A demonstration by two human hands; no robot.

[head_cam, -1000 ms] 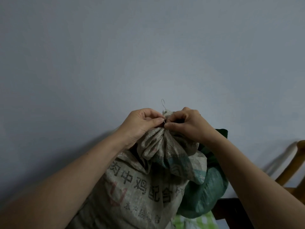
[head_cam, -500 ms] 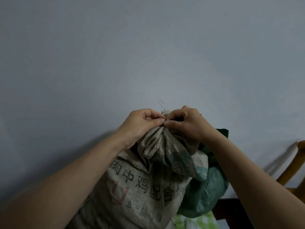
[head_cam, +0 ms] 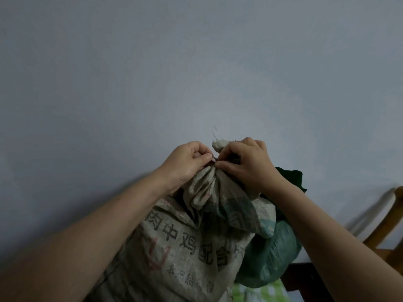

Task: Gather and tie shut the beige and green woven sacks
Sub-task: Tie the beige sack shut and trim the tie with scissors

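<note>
- Our left hand [head_cam: 187, 162] and right hand [head_cam: 248, 164] meet at the gathered neck [head_cam: 209, 182] of the beige sack [head_cam: 185, 247]. Both have curled fingers, and the thumbs and fingertips pinch the bunched weave from either side. We judge this keeps the mouth choked shut while the tie is worked.
- Something small and reddish shows between the fingertips, but it is too small for us to tell whether it is a cord.
- A frayed tuft [head_cam: 220, 144] of the mouth stands above the pinch, with a loose thread sticking up. Left there, it should give a tie something to bite under.
- The beige sack stands upright and full between our forearms, before the grey wall [head_cam: 196, 62]. What it stands on is out of view.
- Its weave is coarse and pale, with pleats fanning down from the neck. The front carries dark printed characters and a faded red mark, and a teal-printed flap folds over its right shoulder.
- The green sack [head_cam: 270, 253] bulges just behind it on the right, touching it. We cannot tell whether its mouth is tied.
- A wooden chair [head_cam: 390, 225] stands at the right edge.
</note>
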